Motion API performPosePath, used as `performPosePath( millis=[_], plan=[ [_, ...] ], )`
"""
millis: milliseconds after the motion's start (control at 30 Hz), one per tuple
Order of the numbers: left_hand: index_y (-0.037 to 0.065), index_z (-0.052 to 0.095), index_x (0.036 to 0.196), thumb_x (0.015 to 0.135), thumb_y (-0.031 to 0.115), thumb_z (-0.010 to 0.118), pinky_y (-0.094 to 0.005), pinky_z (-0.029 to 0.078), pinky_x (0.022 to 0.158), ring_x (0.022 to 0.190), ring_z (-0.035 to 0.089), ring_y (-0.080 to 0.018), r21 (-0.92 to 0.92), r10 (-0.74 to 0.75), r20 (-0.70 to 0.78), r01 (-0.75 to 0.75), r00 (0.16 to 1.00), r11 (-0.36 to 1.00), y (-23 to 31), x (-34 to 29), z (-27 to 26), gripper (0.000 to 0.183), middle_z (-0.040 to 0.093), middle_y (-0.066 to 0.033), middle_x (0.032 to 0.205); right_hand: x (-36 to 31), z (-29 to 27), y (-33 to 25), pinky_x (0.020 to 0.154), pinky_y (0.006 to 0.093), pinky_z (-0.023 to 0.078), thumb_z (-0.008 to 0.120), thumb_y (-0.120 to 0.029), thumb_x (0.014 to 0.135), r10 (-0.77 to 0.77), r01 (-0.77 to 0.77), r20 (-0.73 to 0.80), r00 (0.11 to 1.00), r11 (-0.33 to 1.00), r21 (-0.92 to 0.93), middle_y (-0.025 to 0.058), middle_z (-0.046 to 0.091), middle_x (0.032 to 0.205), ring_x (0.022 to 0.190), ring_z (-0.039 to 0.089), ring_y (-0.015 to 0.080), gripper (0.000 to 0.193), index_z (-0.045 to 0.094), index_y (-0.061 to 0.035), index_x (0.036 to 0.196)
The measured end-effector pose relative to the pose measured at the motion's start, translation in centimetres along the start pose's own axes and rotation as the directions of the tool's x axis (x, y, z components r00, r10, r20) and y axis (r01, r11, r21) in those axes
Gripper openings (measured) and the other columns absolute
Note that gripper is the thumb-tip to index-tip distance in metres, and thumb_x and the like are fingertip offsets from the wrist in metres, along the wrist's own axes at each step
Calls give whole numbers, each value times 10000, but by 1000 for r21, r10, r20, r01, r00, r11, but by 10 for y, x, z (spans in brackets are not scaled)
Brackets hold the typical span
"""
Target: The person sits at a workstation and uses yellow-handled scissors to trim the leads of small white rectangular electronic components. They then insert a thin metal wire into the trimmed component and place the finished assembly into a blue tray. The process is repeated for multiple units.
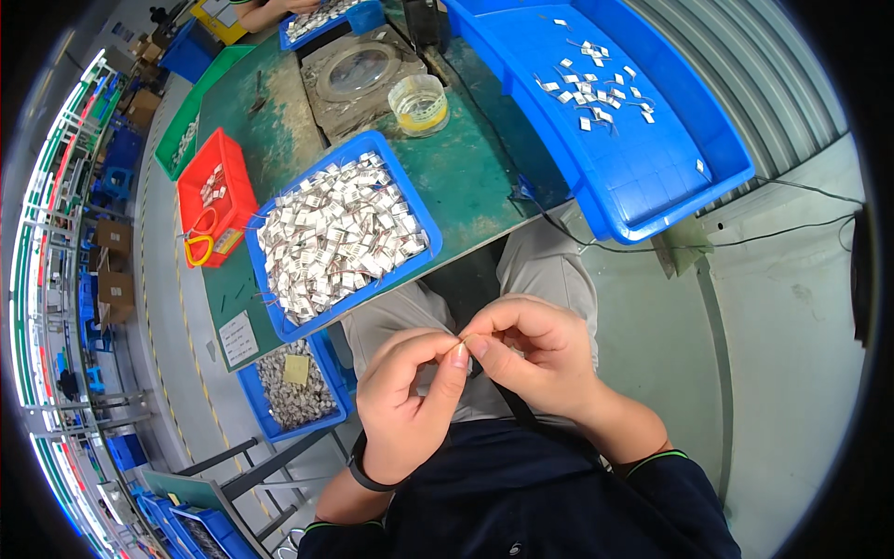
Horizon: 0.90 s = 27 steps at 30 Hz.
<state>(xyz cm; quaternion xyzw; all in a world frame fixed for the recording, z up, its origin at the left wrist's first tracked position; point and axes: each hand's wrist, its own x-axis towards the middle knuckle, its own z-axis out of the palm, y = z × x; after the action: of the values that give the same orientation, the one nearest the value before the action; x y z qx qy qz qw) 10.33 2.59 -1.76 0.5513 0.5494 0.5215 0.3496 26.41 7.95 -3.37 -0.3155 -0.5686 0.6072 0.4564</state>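
Note:
Above my lap, my left hand [410, 396] and my right hand [535, 354] meet with thumbs and forefingers pinched together. Between the fingertips shows a tiny pale sliver [463, 344], too small and too covered to name. Just beyond my hands, a blue tray [430, 224] on the table's near edge is heaped with small white block-shaped parts [335, 233] that have thin wire leads. To its left stands a red bin [244, 177] holding a few similar white parts, with yellow-and-orange-handled scissors [199, 244] at its near side.
A large blue bin [643, 182] with scattered white wired parts stands at the right. On the green table [475, 210] sit a clear cup [418, 104] and a round glass plate [358, 73]. A blue crate [270, 424] of grey parts lies below the near edge. Another person's hand [300, 5] shows at the far side.

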Motion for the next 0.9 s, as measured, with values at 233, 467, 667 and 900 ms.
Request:
performPosePath(
  millis=[233, 467, 667, 900],
  plan=[
    [-29, 659, 991, 917, -8, 675, -243, 499, 720, 824, 615, -108, -245, -157, -11, 149, 988, 958, 2, -3, -5, 79, 656, -87, 985, -1, -2, 0, 596, 219, 471, 724, -46, 866, 43, -43, -54, 998, 999, 4, 53, 635, 856, 707, 586, 72, 115, 677, 18, 949],
    [-17, 664, 954, 874, 0, 715, -262, 489, 621, 704, 614, -147, 126, 83, 28, -86, 996, 988, 11, -7, -33, 96, 673, -97, 895, 28, 7, -27, 579, 278, 470, 731, -86, 878, -154, 295, 355, 922, 872, -389, 95, 645, 863, 694, 609, 172, 123, 678, 4, 942],
    [-5, 672, 947, 896, 53, 713, -258, 460, 622, 736, 608, -134, 24, 30, -101, -28, 994, 999, 16, -31, -79, 87, 663, -79, 871, 41, 44, -56, 583, 325, 475, 685, -107, 913, -59, 246, 356, 933, 826, -507, 115, 649, 846, 693, 621, 210, 115, 664, 5, 897],
    [-12, 617, 1053, 977, 69, 615, -214, 431, 569, 628, 551, -75, -416, -304, -254, 180, 918, 891, -18, -74, -137, 112, 664, -65, 894, 209, 201, -34, 787, 491, 506, 627, -178, 920, -242, 697, 693, 679, 506, -507, 216, 678, 970, 907, 653, 412, 202, 629, -4, 1023]
  ],
)
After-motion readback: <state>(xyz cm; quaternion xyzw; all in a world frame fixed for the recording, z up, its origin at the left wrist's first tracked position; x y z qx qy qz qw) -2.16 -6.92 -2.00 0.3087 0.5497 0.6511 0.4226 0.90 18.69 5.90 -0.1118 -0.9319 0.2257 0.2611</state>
